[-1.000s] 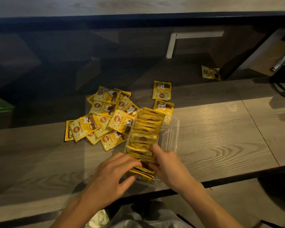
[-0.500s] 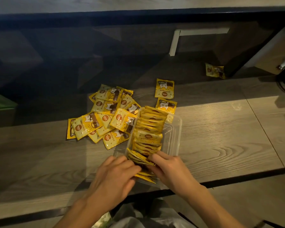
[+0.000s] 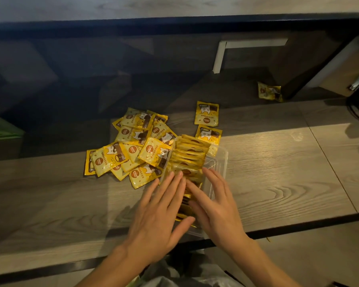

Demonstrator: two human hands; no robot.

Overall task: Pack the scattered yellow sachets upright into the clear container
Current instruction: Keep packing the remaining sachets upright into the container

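**packrat_22:** Why is the person laying both hands flat over the box rather than grabbing more packets?

**deskjockey:** Looks like tidying to me. Going left to right: the loose heap of flat yellow foil sachets (image 3: 133,150) is lying on the grey wood-grain tabletop (image 3: 278,172), just left of the clear rectangular plastic container (image 3: 221,160). The left hand (image 3: 160,212) is lying with fingers straight and spread, fingertips touching the near end of the upright row of yellow sachets (image 3: 190,156) standing inside the container. The right hand (image 3: 216,206) is doing the same from the other side, fingers straight, gripping nothing. I'd guess they're squaring the row up so it's leaning less and leaving room.

**packrat_22:** And the strays?

**deskjockey:** Two single yellow sachets (image 3: 207,113) are sitting just beyond the container's far end, and one more yellow sachet (image 3: 269,93) is lying well apart, far right, in shadow.
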